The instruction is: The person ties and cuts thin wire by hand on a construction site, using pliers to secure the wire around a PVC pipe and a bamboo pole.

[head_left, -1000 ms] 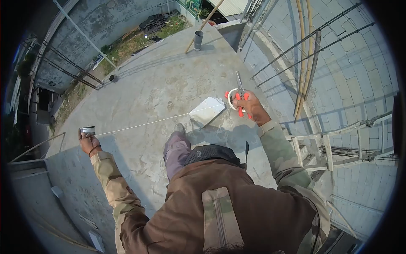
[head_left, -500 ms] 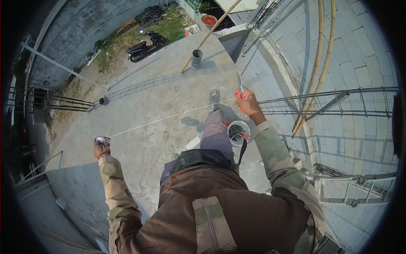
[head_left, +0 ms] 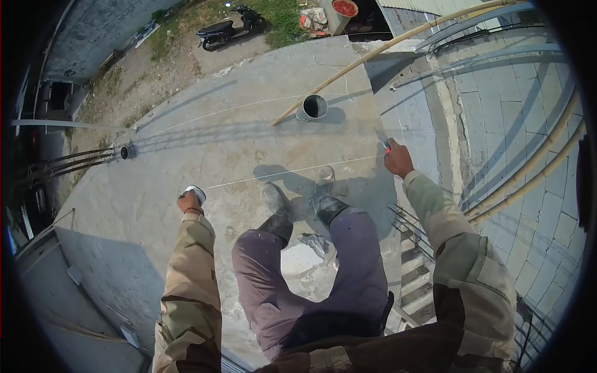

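My left hand [head_left: 188, 202] is closed around a rounded, whitish reel [head_left: 197, 192] at the left. From it a thin white string [head_left: 292, 171] runs nearly straight across to my right hand [head_left: 398, 161]. That hand is wrapped around red-handled pliers [head_left: 387, 148]. Their metal jaws are blurred and point up and away from me. Exactly how the string is gripped at the right hand cannot be made out. Both arms are stretched forward over the concrete slab [head_left: 205, 155], and the string passes above my boots [head_left: 273, 202].
A grey pipe stub [head_left: 312, 108] rises from the slab beside a leaning bamboo pole [head_left: 367, 59]. Another pipe stub [head_left: 127, 151] with rebar stands at the left. A pale block [head_left: 300, 258] lies between my legs. Beyond the slab's edge is a parked scooter [head_left: 233, 28].
My left hand has moved right with the reel, and my right hand has shifted right with the pliers, so the string span is shorter. The bucket beside my leg is out of sight.
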Demonstrator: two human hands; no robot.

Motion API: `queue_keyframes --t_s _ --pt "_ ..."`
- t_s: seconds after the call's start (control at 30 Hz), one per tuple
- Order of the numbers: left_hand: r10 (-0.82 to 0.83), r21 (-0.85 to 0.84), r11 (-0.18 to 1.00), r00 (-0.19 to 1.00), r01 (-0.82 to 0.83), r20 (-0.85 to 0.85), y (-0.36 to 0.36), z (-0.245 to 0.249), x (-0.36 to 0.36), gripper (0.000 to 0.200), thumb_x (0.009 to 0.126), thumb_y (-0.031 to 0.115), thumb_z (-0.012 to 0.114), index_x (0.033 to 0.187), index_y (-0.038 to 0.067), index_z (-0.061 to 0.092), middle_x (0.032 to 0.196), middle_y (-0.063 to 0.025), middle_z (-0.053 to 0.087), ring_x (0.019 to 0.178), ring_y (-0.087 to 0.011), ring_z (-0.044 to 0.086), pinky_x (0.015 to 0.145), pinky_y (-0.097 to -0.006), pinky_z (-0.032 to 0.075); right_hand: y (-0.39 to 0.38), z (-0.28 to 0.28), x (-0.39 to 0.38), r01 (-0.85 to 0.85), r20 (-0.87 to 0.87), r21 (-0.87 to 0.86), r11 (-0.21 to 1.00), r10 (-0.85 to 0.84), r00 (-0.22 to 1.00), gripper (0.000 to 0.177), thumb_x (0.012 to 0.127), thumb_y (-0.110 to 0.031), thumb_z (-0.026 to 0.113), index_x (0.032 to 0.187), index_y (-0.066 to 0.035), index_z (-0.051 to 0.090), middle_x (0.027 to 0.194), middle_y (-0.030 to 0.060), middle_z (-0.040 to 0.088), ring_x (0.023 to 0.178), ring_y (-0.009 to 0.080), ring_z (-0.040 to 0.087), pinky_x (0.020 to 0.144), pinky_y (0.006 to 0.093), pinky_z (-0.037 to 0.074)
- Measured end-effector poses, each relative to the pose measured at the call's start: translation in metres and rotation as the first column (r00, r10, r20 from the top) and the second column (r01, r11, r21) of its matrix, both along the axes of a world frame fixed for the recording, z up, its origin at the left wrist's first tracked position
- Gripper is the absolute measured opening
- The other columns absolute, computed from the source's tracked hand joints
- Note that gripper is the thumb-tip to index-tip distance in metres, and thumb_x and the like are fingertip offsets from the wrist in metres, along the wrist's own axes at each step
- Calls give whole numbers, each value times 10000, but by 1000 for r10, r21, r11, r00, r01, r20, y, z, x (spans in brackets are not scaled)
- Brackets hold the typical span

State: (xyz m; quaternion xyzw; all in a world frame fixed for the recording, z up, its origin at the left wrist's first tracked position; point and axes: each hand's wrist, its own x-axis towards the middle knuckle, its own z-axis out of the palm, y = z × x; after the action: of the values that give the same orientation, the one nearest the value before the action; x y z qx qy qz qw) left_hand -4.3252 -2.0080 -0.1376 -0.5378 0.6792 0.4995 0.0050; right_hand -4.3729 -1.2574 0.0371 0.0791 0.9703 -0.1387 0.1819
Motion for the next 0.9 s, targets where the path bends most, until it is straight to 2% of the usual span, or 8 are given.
queue_keyframes --t_s 0.1,0.17,0.27,0.37,0.47,0.6,0.73,0.9 --pt "-243 -381 839 894 389 377 9 -112 -60 587 799 260 772 1273 -52 622 1088 -245 747 1051 -393 724 923 -461 561 14 -99 -27 -144 51 -6 990 144 988 286 841 -39 624 1122 4 590 866 303 682 845 516 663 764 598 505" --pt "-515 -582 491 755 648 406 32 -152 -91 643 776 281 794 1286 -61 607 1115 -280 732 1047 -425 712 915 -492 558 22 -158 -42 -221 96 -39 975 223 970 295 835 -40 626 1125 0 588 869 295 681 857 515 659 768 604 495" --pt "-646 -548 377 636 747 422 43 -208 -117 717 777 274 807 1363 -54 556 1150 -268 710 1089 -425 680 968 -494 531 14 -241 -57 -405 158 -62 912 409 899 379 845 -80 617 1212 -1 564 895 289 686 890 502 658 791 591 504" --pt "-883 -558 -1 261 830 391 61 -239 -135 763 787 273 801 1421 -34 508 1210 -249 660 1171 -444 599 1018 -470 499 -10 -297 -80 -533 261 -123 837 546 796 392 845 -79 611 1226 4 560 932 275 692 934 489 656 824 578 496" --pt "-895 -432 -157 57 888 442 105 -226 -149 783 787 325 788 1438 -1 501 1266 -222 606 1229 -415 541 1064 -529 438 -46 -339 -96 -606 207 -200 770 637 742 378 826 -68 595 1196 12 579 935 275 689 934 497 651 821 569 496" --pt "-733 -454 -328 79 828 675 187 -191 -198 681 822 421 751 1374 58 588 1256 -155 595 1332 -325 485 1132 -714 271 -107 -325 -123 -617 66 -446 649 711 700 297 802 -64 594 1090 3 612 885 248 673 865 449 651 771 510 488" --pt "-710 -521 -659 -220 542 669 294 -148 -165 568 814 443 767 1224 58 694 1274 -169 585 1398 -354 449 1173 -808 85 -160 -256 -124 -471 87 -658 587 681 727 228 788 -74 620 1007 -13 601 816 147 635 758 307 621 709 442 475" --pt "-809 -561 -580 -495 590 316 310 -191 -156 674 765 335 823 1335 45 607 1381 -187 514 1413 -377 430 1210 -701 235 -159 -250 -108 -414 222 -663 624 692 687 188 790 -81 626 963 -25 576 804 89 591 727 225 572 682 393 462"
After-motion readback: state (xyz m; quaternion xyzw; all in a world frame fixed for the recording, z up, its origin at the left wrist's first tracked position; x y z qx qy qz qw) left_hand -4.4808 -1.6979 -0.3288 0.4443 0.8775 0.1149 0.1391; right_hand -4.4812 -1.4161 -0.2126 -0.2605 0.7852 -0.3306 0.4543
